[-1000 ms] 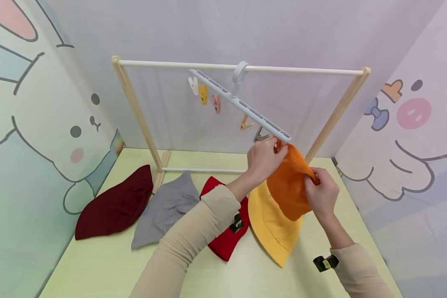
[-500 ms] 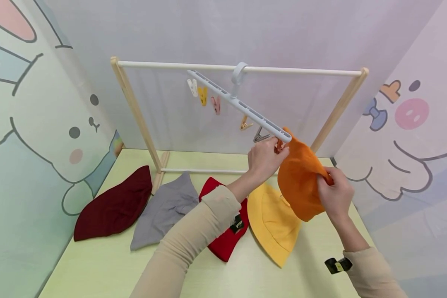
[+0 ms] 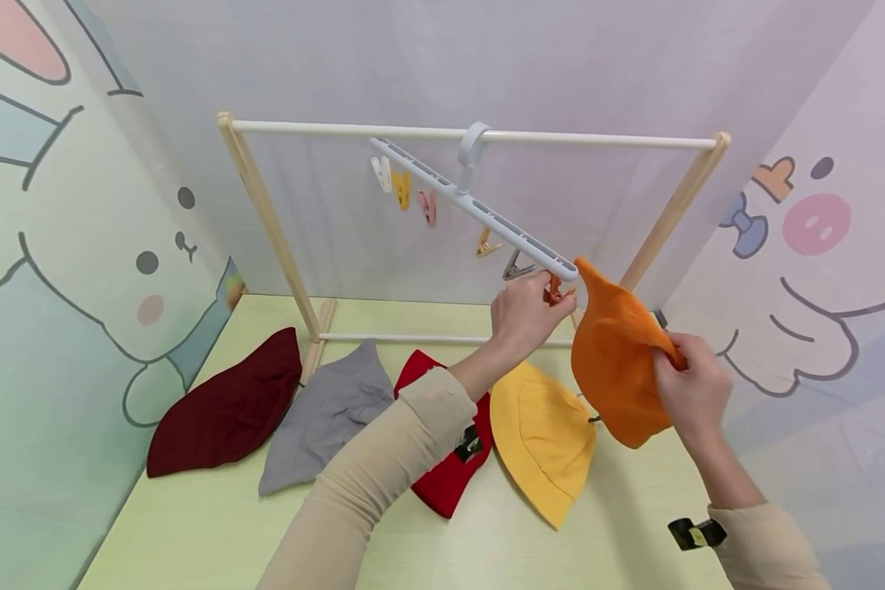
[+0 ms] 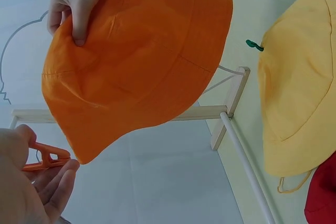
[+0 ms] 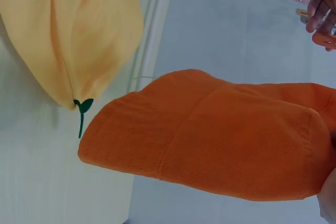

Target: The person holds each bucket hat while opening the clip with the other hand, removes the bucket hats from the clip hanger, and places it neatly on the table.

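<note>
My left hand [image 3: 519,315] pinches an orange clothespin [image 4: 62,153] at the near end of the pale blue hanger [image 3: 501,221]. In my right hand [image 3: 696,385] is an orange bucket hat [image 3: 619,360], gripped at its crown and raised above the table. The hat's brim points up toward the hanger's end. In the left wrist view, the brim's lower corner lies right beside the clothespin's tip, outside its jaws. A yellow bucket hat [image 3: 542,434] lies on the table to the left of the orange one.
The hanger hooks over the white rod [image 3: 597,140] of a wooden rack. Along it hang white [image 3: 381,174], yellow [image 3: 401,190], pink [image 3: 428,209], light orange [image 3: 485,243] and grey [image 3: 516,267] clips. Red [image 3: 450,483], grey [image 3: 332,418] and maroon [image 3: 229,410] hats lie leftward.
My right hand has moved right with the orange hat, drawing its brim away from the clothespin and uncovering more of the yellow hat. My left hand stays at the hanger's end.
</note>
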A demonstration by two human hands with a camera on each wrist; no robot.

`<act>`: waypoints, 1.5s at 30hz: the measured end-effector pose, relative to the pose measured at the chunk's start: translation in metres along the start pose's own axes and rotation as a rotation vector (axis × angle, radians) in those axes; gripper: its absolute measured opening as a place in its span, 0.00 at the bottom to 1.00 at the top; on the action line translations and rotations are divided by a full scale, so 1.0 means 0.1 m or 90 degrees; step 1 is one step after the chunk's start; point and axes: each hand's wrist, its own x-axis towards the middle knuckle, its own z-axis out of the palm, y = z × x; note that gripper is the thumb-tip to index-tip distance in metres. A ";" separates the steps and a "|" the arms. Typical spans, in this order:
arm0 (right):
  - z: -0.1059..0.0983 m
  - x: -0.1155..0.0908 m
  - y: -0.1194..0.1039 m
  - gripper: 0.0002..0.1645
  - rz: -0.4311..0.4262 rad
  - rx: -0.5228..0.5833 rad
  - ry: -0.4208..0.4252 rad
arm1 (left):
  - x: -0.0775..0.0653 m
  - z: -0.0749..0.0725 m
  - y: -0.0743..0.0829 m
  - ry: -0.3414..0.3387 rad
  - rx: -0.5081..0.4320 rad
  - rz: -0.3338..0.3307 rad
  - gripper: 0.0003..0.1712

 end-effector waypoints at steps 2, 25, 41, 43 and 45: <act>-0.02 0.00 0.02 0.08 0.007 -0.006 0.000 | 0.00 0.00 0.00 0.001 -0.002 0.003 0.13; -0.28 -0.07 0.33 0.10 0.085 -0.079 -0.005 | 0.01 0.02 0.00 0.000 0.028 -0.001 0.13; -0.31 -0.34 0.54 0.08 0.141 -0.133 -0.089 | -0.01 0.02 0.00 0.000 0.030 0.002 0.13; -0.31 -0.37 0.56 0.08 0.149 -0.137 -0.100 | 0.00 0.02 0.00 -0.002 0.030 0.000 0.13; -0.30 -0.40 0.58 0.08 0.161 -0.142 -0.110 | -0.01 0.02 0.00 -0.003 0.029 -0.001 0.13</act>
